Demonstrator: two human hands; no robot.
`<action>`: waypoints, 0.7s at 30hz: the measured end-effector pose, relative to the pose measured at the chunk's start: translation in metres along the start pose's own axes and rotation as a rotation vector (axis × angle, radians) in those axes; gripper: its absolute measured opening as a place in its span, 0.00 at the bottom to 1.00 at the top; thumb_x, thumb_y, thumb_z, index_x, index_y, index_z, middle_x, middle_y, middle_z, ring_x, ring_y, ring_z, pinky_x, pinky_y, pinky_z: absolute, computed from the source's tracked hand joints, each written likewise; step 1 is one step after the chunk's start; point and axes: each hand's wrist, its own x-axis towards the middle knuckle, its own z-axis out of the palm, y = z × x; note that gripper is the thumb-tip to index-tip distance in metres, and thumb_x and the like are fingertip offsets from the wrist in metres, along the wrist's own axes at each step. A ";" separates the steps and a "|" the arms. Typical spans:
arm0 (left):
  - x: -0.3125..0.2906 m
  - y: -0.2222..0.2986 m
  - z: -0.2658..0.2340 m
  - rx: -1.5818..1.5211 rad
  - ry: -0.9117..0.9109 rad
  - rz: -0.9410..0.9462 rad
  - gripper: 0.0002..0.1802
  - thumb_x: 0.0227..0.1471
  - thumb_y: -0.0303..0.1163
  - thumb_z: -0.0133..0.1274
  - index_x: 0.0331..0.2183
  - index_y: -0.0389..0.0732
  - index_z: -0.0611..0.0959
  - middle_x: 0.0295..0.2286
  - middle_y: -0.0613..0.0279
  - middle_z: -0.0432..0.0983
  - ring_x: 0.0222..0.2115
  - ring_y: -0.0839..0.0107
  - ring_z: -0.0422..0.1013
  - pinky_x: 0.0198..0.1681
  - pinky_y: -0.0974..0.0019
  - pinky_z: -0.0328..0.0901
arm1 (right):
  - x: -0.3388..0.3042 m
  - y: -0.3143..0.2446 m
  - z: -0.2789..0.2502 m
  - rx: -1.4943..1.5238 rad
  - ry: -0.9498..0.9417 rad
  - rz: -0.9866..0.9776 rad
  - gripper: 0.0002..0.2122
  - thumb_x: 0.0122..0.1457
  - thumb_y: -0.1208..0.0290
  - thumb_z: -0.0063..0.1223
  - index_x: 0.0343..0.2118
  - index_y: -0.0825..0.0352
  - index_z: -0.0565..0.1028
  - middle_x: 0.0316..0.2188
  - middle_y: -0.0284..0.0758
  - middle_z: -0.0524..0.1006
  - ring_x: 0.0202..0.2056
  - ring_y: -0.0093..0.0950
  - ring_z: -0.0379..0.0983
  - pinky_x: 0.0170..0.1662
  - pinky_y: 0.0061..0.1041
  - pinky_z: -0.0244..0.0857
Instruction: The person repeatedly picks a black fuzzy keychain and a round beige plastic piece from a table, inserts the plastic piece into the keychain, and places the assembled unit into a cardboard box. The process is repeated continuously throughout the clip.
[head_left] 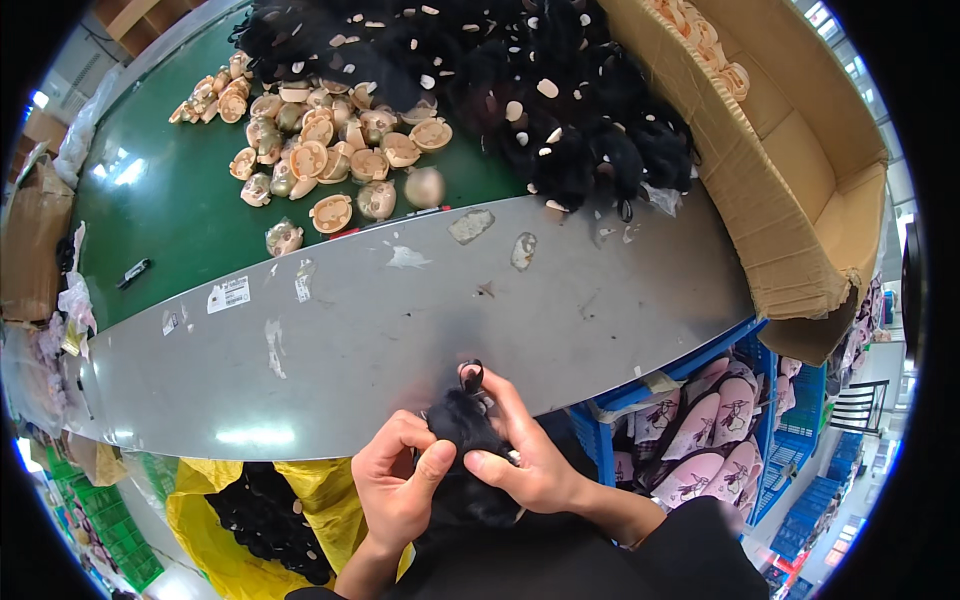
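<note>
Your left grip [393,488] and right grip [532,470] pinch a soft, furry black piece [461,420] at the near edge of the smooth grey tabletop [390,345]. Beyond lie hollow, rounded beige shells [308,160]. The piece's underside is hidden; the fluffy black heap [590,130] runs off the top.

Bright light glares off the grey tabletop [560,320], fisheye bending edges.

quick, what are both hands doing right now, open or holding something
Left hand: closed, fingertips on the left side of the black plush.
Right hand: closed, holding the same plush from its right side.
</note>
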 end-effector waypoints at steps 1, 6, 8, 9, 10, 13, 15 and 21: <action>0.001 0.000 0.002 0.050 0.007 0.047 0.11 0.55 0.25 0.64 0.26 0.34 0.77 0.24 0.67 0.67 0.26 0.77 0.61 0.31 0.73 0.56 | 0.000 0.007 0.001 -0.030 0.004 -0.024 0.40 0.62 0.69 0.52 0.71 0.74 0.42 0.70 0.44 0.49 0.71 0.34 0.46 0.71 0.35 0.39; 0.003 0.001 0.001 0.263 0.008 0.173 0.12 0.58 0.28 0.61 0.27 0.35 0.75 0.24 0.64 0.67 0.25 0.74 0.62 0.29 0.71 0.57 | 0.005 0.003 0.000 -0.135 -0.049 -0.027 0.38 0.64 0.66 0.51 0.70 0.76 0.45 0.68 0.48 0.55 0.70 0.35 0.48 0.71 0.35 0.42; 0.001 -0.004 -0.002 0.368 0.009 0.232 0.12 0.59 0.29 0.60 0.28 0.36 0.75 0.24 0.63 0.67 0.24 0.72 0.62 0.28 0.70 0.57 | 0.007 -0.001 -0.003 0.001 -0.112 0.095 0.35 0.63 0.67 0.52 0.68 0.76 0.50 0.63 0.45 0.62 0.65 0.30 0.56 0.68 0.32 0.50; 0.001 -0.007 -0.003 0.394 0.019 0.230 0.12 0.59 0.29 0.60 0.28 0.37 0.75 0.24 0.62 0.68 0.24 0.71 0.62 0.27 0.70 0.57 | 0.007 -0.002 -0.004 0.069 -0.138 0.155 0.34 0.63 0.68 0.53 0.67 0.75 0.52 0.60 0.44 0.65 0.62 0.28 0.60 0.66 0.30 0.54; 0.000 -0.011 -0.003 0.421 0.028 0.228 0.12 0.59 0.29 0.60 0.28 0.37 0.74 0.24 0.62 0.68 0.24 0.71 0.63 0.27 0.69 0.58 | 0.007 -0.001 -0.003 0.068 -0.119 0.143 0.31 0.63 0.69 0.53 0.65 0.75 0.56 0.55 0.41 0.68 0.57 0.25 0.63 0.61 0.28 0.58; 0.000 -0.016 -0.003 0.574 0.043 0.326 0.12 0.58 0.29 0.61 0.28 0.37 0.74 0.25 0.61 0.69 0.23 0.69 0.64 0.25 0.67 0.59 | 0.008 0.003 -0.003 0.030 -0.077 0.150 0.20 0.61 0.70 0.54 0.55 0.73 0.68 0.40 0.32 0.75 0.42 0.18 0.69 0.48 0.22 0.66; 0.000 -0.016 -0.001 0.657 0.037 0.385 0.11 0.56 0.28 0.62 0.29 0.37 0.75 0.27 0.60 0.71 0.25 0.68 0.65 0.26 0.65 0.60 | 0.005 0.009 -0.005 -0.039 -0.081 0.211 0.13 0.61 0.71 0.53 0.46 0.72 0.74 0.32 0.28 0.76 0.35 0.16 0.69 0.41 0.20 0.65; 0.020 -0.001 0.000 0.482 0.001 0.406 0.25 0.45 0.22 0.61 0.48 0.34 0.79 0.42 0.46 0.76 0.48 0.55 0.70 0.53 0.58 0.66 | 0.003 0.004 -0.014 0.067 -0.114 0.288 0.08 0.58 0.72 0.52 0.30 0.72 0.78 0.22 0.28 0.74 0.27 0.15 0.67 0.32 0.20 0.63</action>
